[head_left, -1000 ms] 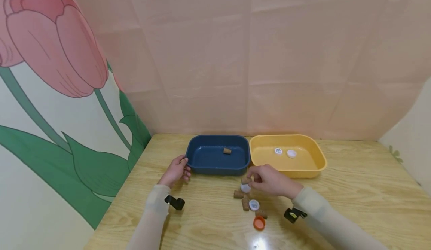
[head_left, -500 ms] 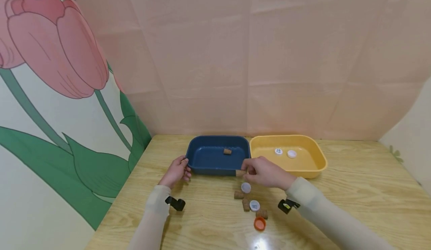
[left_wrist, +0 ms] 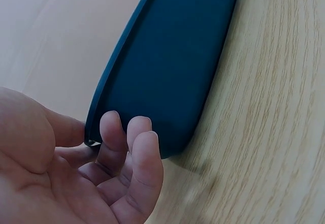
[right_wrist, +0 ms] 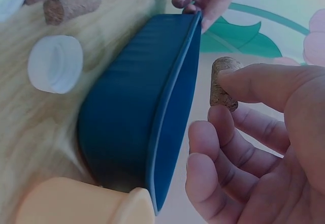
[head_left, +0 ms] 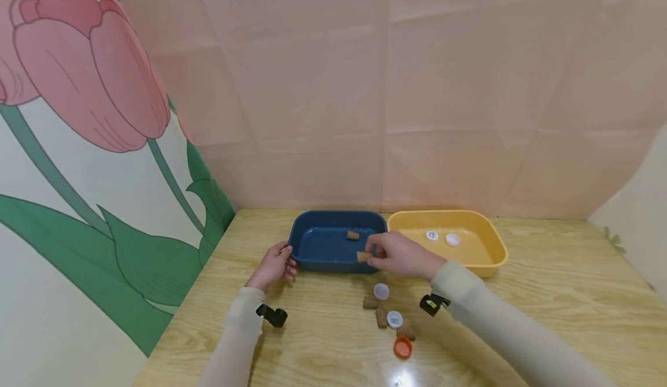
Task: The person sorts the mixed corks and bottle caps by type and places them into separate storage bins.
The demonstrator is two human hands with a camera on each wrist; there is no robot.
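My right hand pinches a cork between thumb and fingertips, over the near right edge of the blue tray. Another cork lies inside that tray. At the tray's left end, my left hand grips the rim with its thumb and index finger; in the left wrist view the other fingers are bent by the outer wall. In front of the trays lie several loose corks, a translucent white cap, a printed white cap and an orange cap.
A yellow tray stands right beside the blue one and bears two white caps. Both trays stand near the back of the wooden table, before a pink cloth backdrop. A tulip-patterned wall borders the left side.
My right hand has lifted the cork from beside the translucent cap and carried it up and left to the blue tray's edge. The left hand has stayed at the rim.
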